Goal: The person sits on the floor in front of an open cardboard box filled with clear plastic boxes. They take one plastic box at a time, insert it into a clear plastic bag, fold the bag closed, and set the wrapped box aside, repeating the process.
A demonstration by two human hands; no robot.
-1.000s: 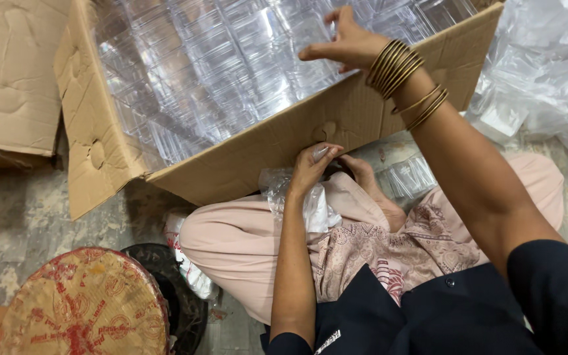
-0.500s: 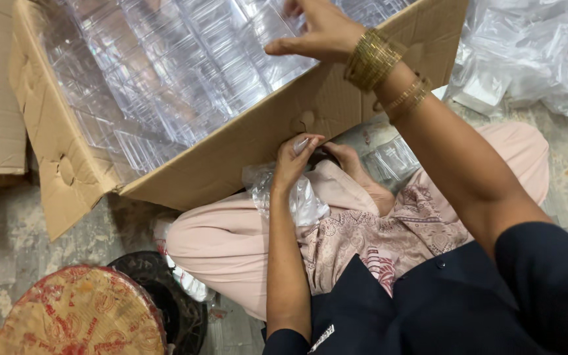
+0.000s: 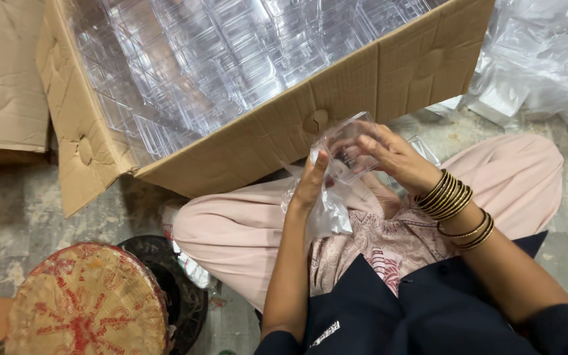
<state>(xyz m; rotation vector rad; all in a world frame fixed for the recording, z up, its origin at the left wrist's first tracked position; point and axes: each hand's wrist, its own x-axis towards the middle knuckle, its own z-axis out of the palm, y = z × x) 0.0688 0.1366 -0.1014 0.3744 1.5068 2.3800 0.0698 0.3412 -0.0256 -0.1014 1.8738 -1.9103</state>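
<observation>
From the head view, both hands are up over the lap holding a small clear plastic container (image 3: 346, 148), see-through and shiny with molded edges. Left hand (image 3: 311, 184) has fingers pressed flat on its side, right hand (image 3: 396, 158) fingers curled around it, just in front of the cardboard box (image 3: 389, 85) stuffed with clear trays (image 3: 231, 59).

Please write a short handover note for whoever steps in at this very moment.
Left hand: raised over the lap, fingertips on the left side of the small clear plastic container; crumpled clear plastic film lies beneath it.
Right hand: holds the same container from the right; gold bangles on the wrist.
Large brown cardboard box in front, tilted open, packed with stacked clear plastic trays.
Done: one container is out and in both hands.
Left: the box is still full.
</observation>
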